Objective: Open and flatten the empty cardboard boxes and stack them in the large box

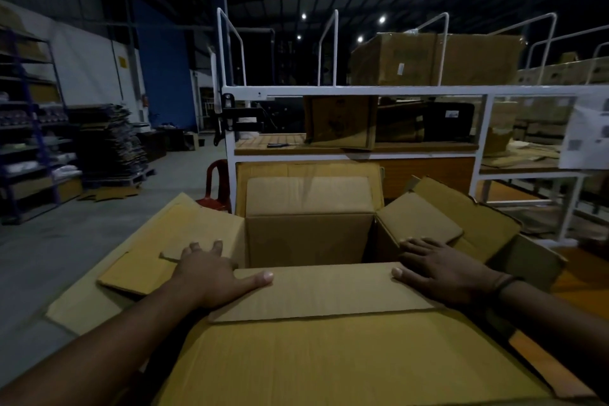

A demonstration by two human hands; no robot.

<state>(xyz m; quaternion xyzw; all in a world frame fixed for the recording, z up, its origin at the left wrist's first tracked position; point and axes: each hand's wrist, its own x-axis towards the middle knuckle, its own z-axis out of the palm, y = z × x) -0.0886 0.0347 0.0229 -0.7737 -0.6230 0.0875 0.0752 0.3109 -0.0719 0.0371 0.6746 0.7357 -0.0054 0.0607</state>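
- The white rack (356, 90) stands at 12 o'clock, just behind the work; the far flaps (309, 194) rise in front of it, so they probably have little room to fold outward
- The large box (329, 372) fills the lower frame from 9 to 3 o'clock, its yellower flaps splayed out; it looks to be the stacking bin, so it is best kept square and unmoved
- The tan box (306, 237) appears to sit inside it, mouth open at the centre; I judge it is being opened out, and its bottom seam, hidden in the dark interior, must give before the walls can collapse
- The left hand (211, 273), at 8 o'clock, lies flat with fingers spread on the left flap (141, 267) and thumb on the near flap (313, 290), gripping nothing; press evenly along the crease
- The right hand (441, 273), at 4 o'clock, mirrors it, palm down and clasping nothing; match the pressure so the walls do not skew
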